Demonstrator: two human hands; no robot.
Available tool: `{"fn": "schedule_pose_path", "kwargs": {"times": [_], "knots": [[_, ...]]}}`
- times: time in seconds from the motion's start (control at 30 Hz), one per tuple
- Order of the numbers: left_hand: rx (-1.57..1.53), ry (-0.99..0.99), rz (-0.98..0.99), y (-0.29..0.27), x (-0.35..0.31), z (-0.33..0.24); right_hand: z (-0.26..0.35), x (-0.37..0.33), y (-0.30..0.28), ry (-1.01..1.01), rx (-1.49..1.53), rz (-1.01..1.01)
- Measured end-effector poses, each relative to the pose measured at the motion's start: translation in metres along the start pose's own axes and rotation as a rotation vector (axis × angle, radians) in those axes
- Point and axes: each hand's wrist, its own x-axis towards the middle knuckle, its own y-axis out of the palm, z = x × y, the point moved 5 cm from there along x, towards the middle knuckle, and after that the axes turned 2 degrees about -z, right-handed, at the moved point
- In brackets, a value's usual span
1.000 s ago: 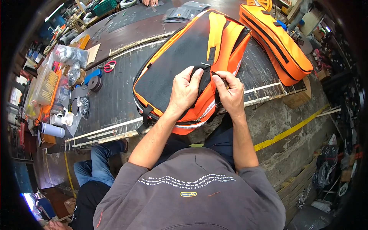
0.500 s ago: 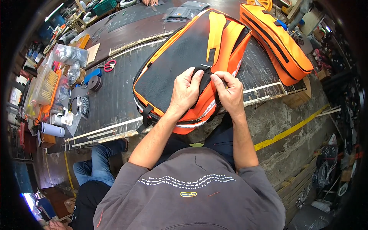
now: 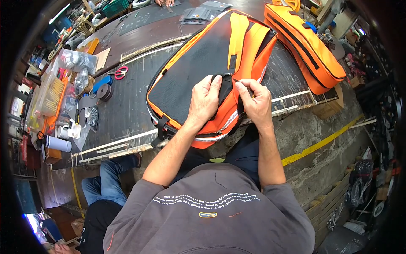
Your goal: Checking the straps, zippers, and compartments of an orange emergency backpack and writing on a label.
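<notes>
An orange backpack with a black mesh back panel (image 3: 190,63) lies on the dark worktable at its near edge. Its padded orange shoulder strap (image 3: 239,36) runs down toward my hands and ends in a black strip by a buckle, mostly hidden by my fingers. My left hand (image 3: 204,99) pinches black webbing at that buckle, thumb on top. Close beside it, over the bag's orange side, my right hand (image 3: 255,101) has thumb and forefinger closed on the black webbing strap.
A long orange case (image 3: 304,48) lies to the right. Pink-handled scissors (image 3: 121,73), a tape roll (image 3: 105,92) and plastic boxes (image 3: 50,97) are on the left. Another person's hands (image 3: 165,2) show at the far edge; someone in jeans (image 3: 105,180) is at lower left.
My right hand has moved slightly right, away from my left hand, drawing the webbing along. My left hand has barely shifted, and the backpack stays in place.
</notes>
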Motion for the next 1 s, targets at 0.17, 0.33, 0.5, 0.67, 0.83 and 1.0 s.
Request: {"fn": "schedule_pose_path", "kwargs": {"times": [0.17,0.33,0.5,0.67,0.83,1.0], "knots": [[0.048,-0.003,0.007,-0.002,0.0,0.004,0.005,0.005,0.0,-0.045,-0.087,0.023],[0.055,0.004,-0.017,-0.003,0.0,0.001,0.007,0.013,-0.005,-0.016,-0.21,0.106],[0.061,-0.01,-0.03,-0.005,0.0,-0.004,-0.01,0.013,-0.004,0.302,-0.036,0.163],[0.071,0.032,-0.012,0.0,0.002,-0.01,-0.026,-0.001,0.031,0.319,0.43,0.167],[0.404,0.45,-0.184,-0.009,0.018,-0.03,-0.044,-0.009,0.035,0.233,0.464,0.186],[-0.327,-0.084,0.134,0.006,0.047,0.006,-0.049,-0.005,0.025,0.194,0.47,0.195]]}}
